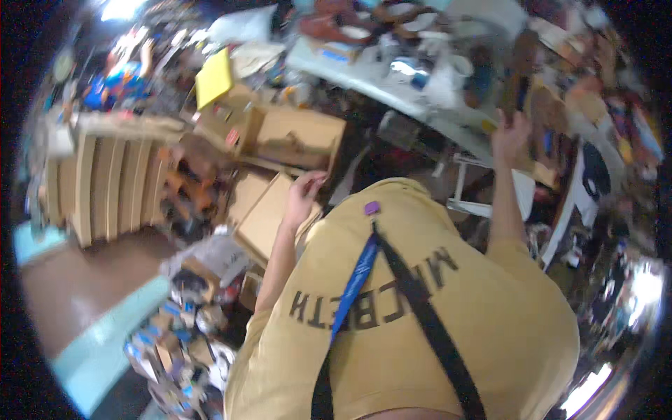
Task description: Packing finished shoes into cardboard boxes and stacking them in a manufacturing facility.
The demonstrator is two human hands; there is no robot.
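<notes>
My left hand (305, 192) is over the near edge of an open cardboard box (297, 129). Its fingers are loosely bent and apart, and I see nothing held in them. A tan board or flap (269, 213) lies beside that wrist. Further right, my right hand (512, 136) reaches out by the end of a pale worktable (364, 77), fingers spread and blurred. Just beyond its fingertips is a long dark brown piece (518, 87) whose kind I cannot make out. Brown, sole-shaped pieces (549, 115) stand to its right.
Brown shoes (336, 24) and a white cup (460, 66) stand on the worktable. A yellow sheet (213, 78) sticks up behind the box. At left is a tan slatted rack (115, 178); orange-brown pieces (192, 182) lie beside it. A white metal frame (483, 189) is below my right hand.
</notes>
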